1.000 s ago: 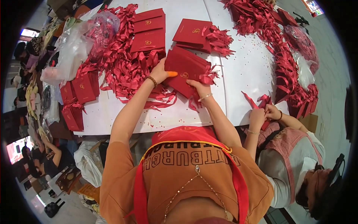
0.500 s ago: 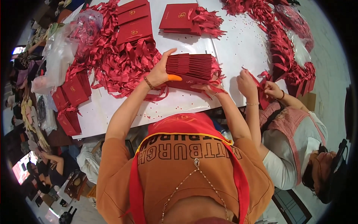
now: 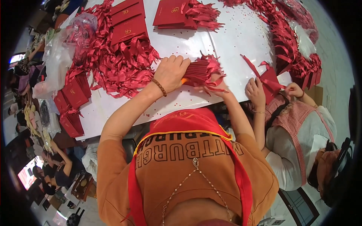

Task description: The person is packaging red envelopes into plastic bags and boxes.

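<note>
1. White counter (image 3: 184, 44) across upper half, scattered with tiny red dots.
2. Holding bundle of red bags (image 3: 198, 71) at counter's near edge, about centre; flat, edges stacked, ribbons sticking out at right end. Can't tell if touching counter.
3. Left hand (image 3: 171, 71): clamped over bundle's left end, fingers bent down close together, covering most of that end.
4. Right hand (image 3: 215, 83): at bundle's right end, partly behind ribbons; can't tell how far fingers close or whether gripping.
5. Just left of left hand: big ribbon heap (image 3: 124, 67).
6. Beyond bundle, top centre: flat bag pile (image 3: 169, 13), gold emblem up. Overlapping bags (image 3: 126, 24) at upper left.
7. Far left: clear plastic bag (image 3: 58, 60), near more red bags (image 3: 75, 92).
8. Right side: co-worker (image 3: 292, 150), both hands at single red bag (image 3: 269, 84). Behind: second ribbon heap (image 3: 288, 41).
</note>
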`<state>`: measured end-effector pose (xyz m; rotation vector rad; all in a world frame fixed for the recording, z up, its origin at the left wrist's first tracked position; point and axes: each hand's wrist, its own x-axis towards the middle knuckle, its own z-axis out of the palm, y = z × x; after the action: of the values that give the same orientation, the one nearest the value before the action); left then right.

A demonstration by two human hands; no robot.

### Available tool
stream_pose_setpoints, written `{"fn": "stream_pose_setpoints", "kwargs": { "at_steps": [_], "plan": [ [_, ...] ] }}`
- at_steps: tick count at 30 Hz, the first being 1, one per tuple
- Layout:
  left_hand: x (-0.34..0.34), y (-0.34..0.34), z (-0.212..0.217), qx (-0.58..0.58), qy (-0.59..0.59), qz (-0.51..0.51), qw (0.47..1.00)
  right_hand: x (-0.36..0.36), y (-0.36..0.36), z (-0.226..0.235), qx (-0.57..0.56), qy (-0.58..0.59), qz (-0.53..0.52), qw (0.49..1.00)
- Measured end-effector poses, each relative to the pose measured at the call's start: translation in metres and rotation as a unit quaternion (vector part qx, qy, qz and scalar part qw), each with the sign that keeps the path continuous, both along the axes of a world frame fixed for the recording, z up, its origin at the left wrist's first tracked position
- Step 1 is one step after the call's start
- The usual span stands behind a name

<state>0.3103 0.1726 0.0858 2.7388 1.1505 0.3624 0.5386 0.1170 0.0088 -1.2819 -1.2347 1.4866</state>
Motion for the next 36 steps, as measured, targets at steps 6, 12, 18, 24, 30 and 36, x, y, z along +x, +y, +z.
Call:
{"fn": "stream_pose_setpoints", "kwargs": {
  "at_steps": [6,12,18,24,30,36],
  "plan": [
    [-0.003,-0.008,0.002,0.013,0.003,0.006,1.000,0.036,0.001,0.041,0.033,-0.106,-0.122,0.986],
    [-0.003,-0.009,-0.003,0.014,-0.028,-0.029,0.999,-0.043,0.022,0.078,0.299,-0.338,0.098,0.887],
    [-0.009,-0.025,-0.005,0.026,-0.050,0.002,0.998,-0.049,0.009,0.021,0.178,-0.202,0.060,0.961],
    [-0.003,-0.028,0.000,0.048,-0.049,-0.001,0.998,-0.029,0.019,0.007,0.284,-0.370,0.083,0.881],
    [-0.078,-0.057,0.081,0.053,-0.139,0.116,0.982,-0.113,0.038,0.146,0.234,-0.263,0.199,0.915],
    [-0.244,-0.134,0.077,-0.301,-0.259,0.280,0.874,-0.274,0.041,0.144,0.211,-0.183,0.505,0.817]
  ]
}}
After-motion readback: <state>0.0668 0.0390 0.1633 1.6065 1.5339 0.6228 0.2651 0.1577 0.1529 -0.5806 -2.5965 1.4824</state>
